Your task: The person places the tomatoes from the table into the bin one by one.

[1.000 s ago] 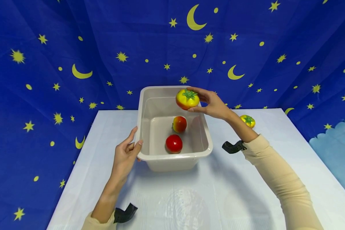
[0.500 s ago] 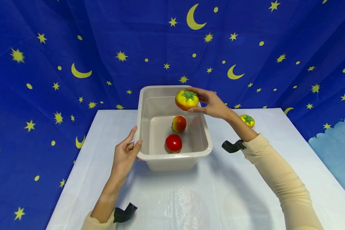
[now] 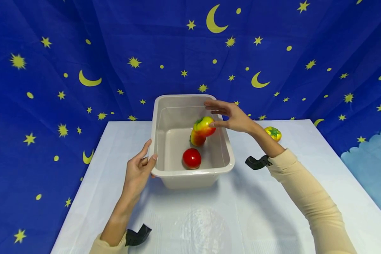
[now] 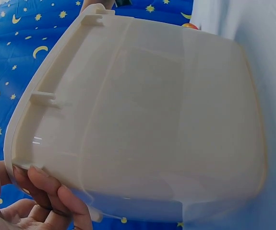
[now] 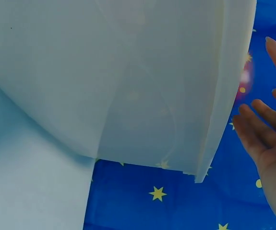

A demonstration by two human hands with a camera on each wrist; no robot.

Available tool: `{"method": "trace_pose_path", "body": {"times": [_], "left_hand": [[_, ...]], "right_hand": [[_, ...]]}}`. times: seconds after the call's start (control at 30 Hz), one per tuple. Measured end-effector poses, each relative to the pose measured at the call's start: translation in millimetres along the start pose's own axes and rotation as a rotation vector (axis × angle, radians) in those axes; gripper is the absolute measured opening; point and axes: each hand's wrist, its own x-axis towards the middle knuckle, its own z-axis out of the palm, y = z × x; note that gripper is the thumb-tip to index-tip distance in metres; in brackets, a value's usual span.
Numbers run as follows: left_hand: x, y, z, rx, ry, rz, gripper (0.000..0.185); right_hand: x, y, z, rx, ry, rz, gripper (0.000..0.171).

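Observation:
My left hand grips the left rim of a grey plastic tub, thumb over the edge; in the left wrist view its curled fingers lie under the rim. My right hand, fingers spread and holding nothing, is over the tub's right rim. Just off its thumb, a yellow-and-red toy tomato with a green leafy top is blurred in mid-drop inside the tub. It partly covers a red-and-yellow toy fruit on the tub floor. A shiny red round toy fruit lies nearer the front.
Another yellow toy tomato rests on the white table, right of the tub behind my right forearm. A blue curtain with moons and stars hangs close behind the tub.
My right hand held the yellow-and-red toy tomato above the tub; its fingers have now spread and the tomato has dropped lower, tipping as it falls. The left hand stays on the rim.

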Motion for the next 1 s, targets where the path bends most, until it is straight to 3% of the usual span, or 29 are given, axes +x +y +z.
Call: {"method": "trace_pose_path", "body": {"times": [0.6,1.0], "left_hand": [[-0.4,1.2,0.9,0.009,0.014,-0.017,0.057],[-1.3,0.8,-0.4,0.013,0.005,-0.001,0.055]], "right_hand": [[-8,5,-7,0.013,0.050,-0.009,0.067],[-18,8,-17,0.006,0.134,0.071,0.063]]}}
